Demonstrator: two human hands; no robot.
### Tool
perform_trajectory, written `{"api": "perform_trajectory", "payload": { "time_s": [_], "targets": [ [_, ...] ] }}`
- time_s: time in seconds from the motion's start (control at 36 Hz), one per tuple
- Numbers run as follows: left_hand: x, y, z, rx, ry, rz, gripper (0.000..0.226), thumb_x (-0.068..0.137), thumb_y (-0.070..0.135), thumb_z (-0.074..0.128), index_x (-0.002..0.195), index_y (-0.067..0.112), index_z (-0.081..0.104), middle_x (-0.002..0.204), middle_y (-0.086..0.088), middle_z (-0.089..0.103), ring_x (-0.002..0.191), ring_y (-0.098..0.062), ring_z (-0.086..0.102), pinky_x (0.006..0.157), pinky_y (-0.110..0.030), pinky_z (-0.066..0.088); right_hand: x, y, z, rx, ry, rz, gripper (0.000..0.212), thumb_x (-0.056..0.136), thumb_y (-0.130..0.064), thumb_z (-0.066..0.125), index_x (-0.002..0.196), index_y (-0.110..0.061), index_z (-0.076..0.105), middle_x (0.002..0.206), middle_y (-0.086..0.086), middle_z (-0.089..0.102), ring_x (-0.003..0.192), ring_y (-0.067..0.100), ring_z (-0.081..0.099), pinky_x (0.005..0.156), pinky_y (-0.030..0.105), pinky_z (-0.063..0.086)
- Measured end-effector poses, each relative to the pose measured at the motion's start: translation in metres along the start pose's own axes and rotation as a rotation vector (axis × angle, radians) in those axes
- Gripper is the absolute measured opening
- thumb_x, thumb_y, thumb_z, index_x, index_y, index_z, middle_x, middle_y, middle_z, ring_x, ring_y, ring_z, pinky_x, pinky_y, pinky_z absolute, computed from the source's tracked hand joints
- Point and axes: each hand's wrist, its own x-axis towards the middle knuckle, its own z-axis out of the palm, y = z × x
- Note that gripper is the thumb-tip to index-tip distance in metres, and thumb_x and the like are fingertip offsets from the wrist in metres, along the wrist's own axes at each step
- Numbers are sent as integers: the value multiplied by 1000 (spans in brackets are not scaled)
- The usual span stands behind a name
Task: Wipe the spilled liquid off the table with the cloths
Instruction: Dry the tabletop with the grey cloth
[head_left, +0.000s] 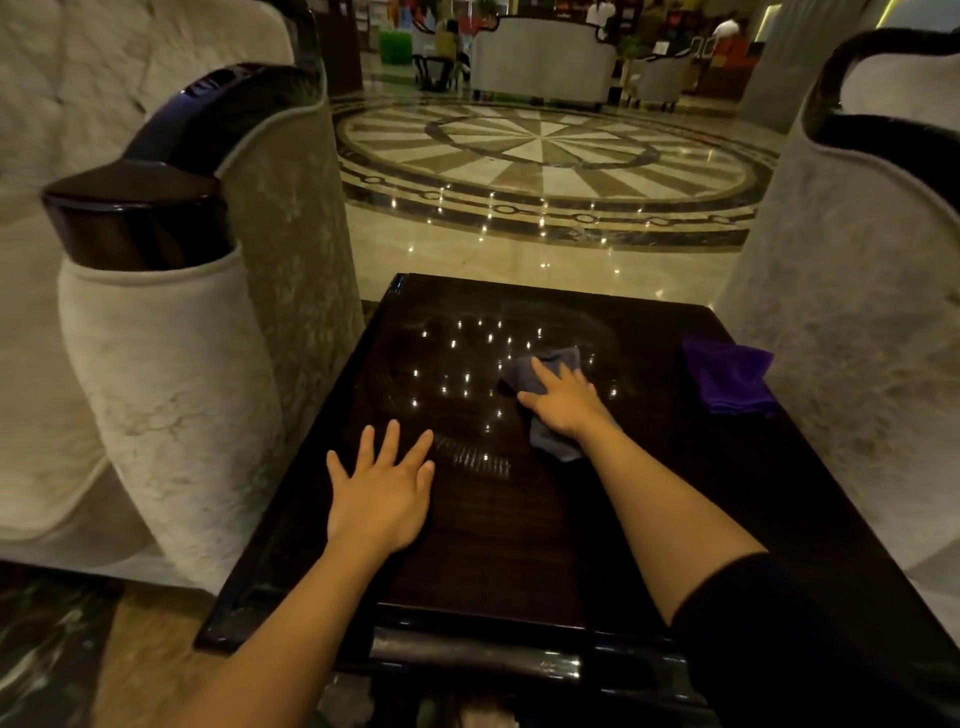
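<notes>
A dark glossy table (519, 561) fills the lower middle of the head view. My right hand (563, 400) presses flat on a grey cloth (550, 364) near the table's centre, with the cloth bunched under the palm and sticking out front and back. My left hand (382, 488) lies flat on the tabletop with fingers spread, holding nothing. A folded purple cloth (730, 376) rests at the table's right edge, apart from both hands. Faint wet streaks (472, 457) glint between the two hands.
A pale upholstered armchair (171, 364) with a black armrest cap stands close on the left. Another pale chair (857, 312) flanks the right side. Beyond the table's far edge lies a polished marble floor (545, 156), with sofas and people far behind.
</notes>
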Motion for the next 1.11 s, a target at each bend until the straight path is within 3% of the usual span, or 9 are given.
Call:
{"api": "perform_trajectory", "payload": {
  "time_s": [0.28,0.58,0.72,0.81,0.94,1.0,1.11],
  "targets": [
    [-1,2,-2,13,22,-5,47,97,41,15,143,37,6,157,-3,0,142,-28,-8,111,-59,-2,-43,-26,9,-32,-159,-400,52,94,-32,45,140,-31,22,155,6,12,142,24,4,113,43,9],
    [-3,1,-2,51,4,-7,48,97,39,17,143,38,4,157,-2,-2,142,-27,-8,111,-59,-1,-153,-25,22,-36,-294,-711,51,92,-23,51,138,-27,29,154,7,17,142,19,4,111,26,1],
    [-6,3,-4,34,-6,-5,47,97,40,16,143,37,5,157,-3,-2,142,-27,-8,111,-58,-1,-192,-20,26,3,-246,-869,46,88,-9,54,131,-22,45,147,14,34,140,25,19,113,27,9],
    [-7,4,-6,31,-16,-6,47,97,41,14,143,37,5,157,-3,-2,142,-27,-8,111,-58,-1,-212,-15,29,-3,-251,-946,43,84,0,54,123,-17,55,141,12,44,137,26,27,114,36,19],
    [-4,4,-7,38,-16,-8,47,97,42,14,143,37,5,157,-2,-2,142,-27,-7,111,-58,-1,-229,-2,6,149,-158,-822,45,76,4,51,114,-16,62,134,12,52,124,28,48,102,43,41],
    [-4,3,-6,40,-10,-9,47,97,42,14,143,37,6,157,-3,-1,143,-27,-7,111,-58,0,-228,8,-14,209,-46,-748,46,70,5,50,110,-11,64,130,17,54,122,27,47,102,40,38],
    [-3,2,-4,29,-10,-5,47,97,42,13,143,38,5,157,-2,-2,142,-28,-7,111,-58,-1,-203,44,-63,228,202,-539,45,76,12,59,116,-7,59,131,21,50,122,19,40,101,29,31]
  ]
}}
